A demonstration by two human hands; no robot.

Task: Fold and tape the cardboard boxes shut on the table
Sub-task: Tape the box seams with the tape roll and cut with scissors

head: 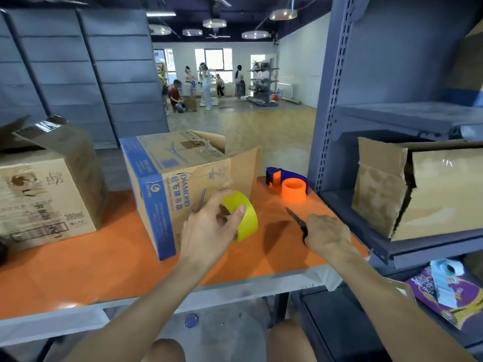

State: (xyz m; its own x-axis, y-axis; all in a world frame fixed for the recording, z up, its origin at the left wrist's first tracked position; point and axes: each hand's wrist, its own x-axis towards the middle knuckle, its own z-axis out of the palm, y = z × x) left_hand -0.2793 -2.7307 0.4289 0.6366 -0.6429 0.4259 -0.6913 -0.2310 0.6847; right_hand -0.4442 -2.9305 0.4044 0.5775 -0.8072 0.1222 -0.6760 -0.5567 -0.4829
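A blue-and-brown cardboard box (167, 178) lies on its side in the middle of the orange table (78, 278), its right flap (245, 171) standing open. My left hand (209, 231) holds a yellow tape roll (248, 218) just in front of that box. My right hand (326, 233) grips black scissors (296, 219), blades pointing away to the upper left, low over the table. A second brown box (44, 197) with a raised top flap stands at the table's left.
An orange-and-blue tape dispenser (290, 184) sits at the table's back right. A grey metal shelf unit (392, 126) rises on the right, holding a torn cardboard box (431, 192). Several people stand far off in the room behind.
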